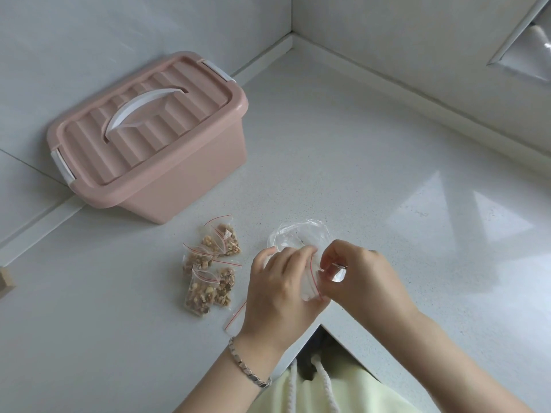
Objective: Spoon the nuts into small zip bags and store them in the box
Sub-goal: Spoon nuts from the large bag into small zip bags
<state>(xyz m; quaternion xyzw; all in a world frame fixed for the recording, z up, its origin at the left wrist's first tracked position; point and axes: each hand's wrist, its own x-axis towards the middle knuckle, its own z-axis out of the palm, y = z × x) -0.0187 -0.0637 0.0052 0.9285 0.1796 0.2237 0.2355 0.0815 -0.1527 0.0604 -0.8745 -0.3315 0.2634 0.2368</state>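
On the countertop (pixel 387 174), the pink box (pixel 155 150) is sitting lid-on at the back, so storing isn't started. Filled nut bags (pixel 208 269) are lying heaped in front of it, likely staged for loading. Left hand (pixel 280 290) and right hand (pixel 366 278) are each pinching the mouth of an empty zip bag (pixel 313 281), probably prying it open for filling.

Filled bags (pixel 210 269) sit before the lidded box (pixel 185 180); counter (pixel 357 162) right of it lies open.

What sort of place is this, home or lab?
Probably a home kitchen: a speckled white countertop running into a wall corner, a pink lidded storage box, and small zip bags of nuts lying in front of it.
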